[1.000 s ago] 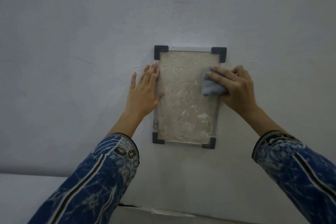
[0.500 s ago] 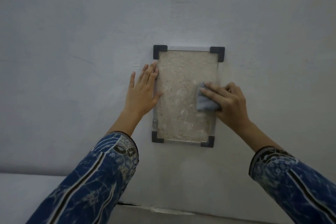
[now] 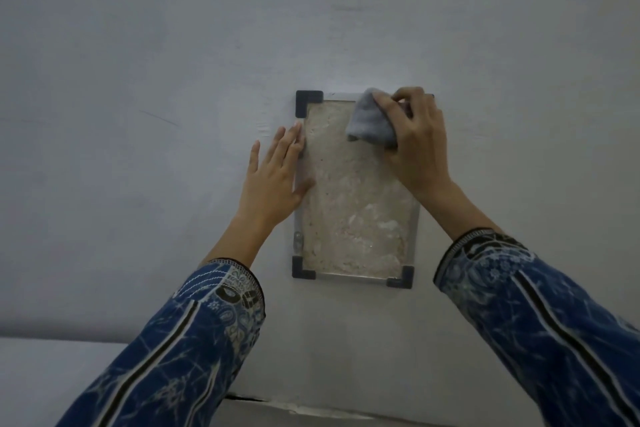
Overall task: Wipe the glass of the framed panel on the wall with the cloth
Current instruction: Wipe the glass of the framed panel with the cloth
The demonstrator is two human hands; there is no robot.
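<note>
Now the wall (image 3: 173, 45) bears the panel (image 3: 353, 211), its left edge steadied by the flat, open left hand (image 3: 273, 177). The right hand (image 3: 415, 142), closed on the cloth (image 3: 369, 121), has swept up from mid-glass to the top right corner, so wiping probably continues there.

Support: a pale grey-white wall (image 3: 173, 62), matte, with a thin dark scratch left of the panel.
On it: a framed panel (image 3: 353, 218), upright, flat against the wall, with dark corner brackets and mottled beige filling behind the glass.
Touching wall: the left hand (image 3: 273, 177), flat, fingers overlapping the panel's left edge.
</note>
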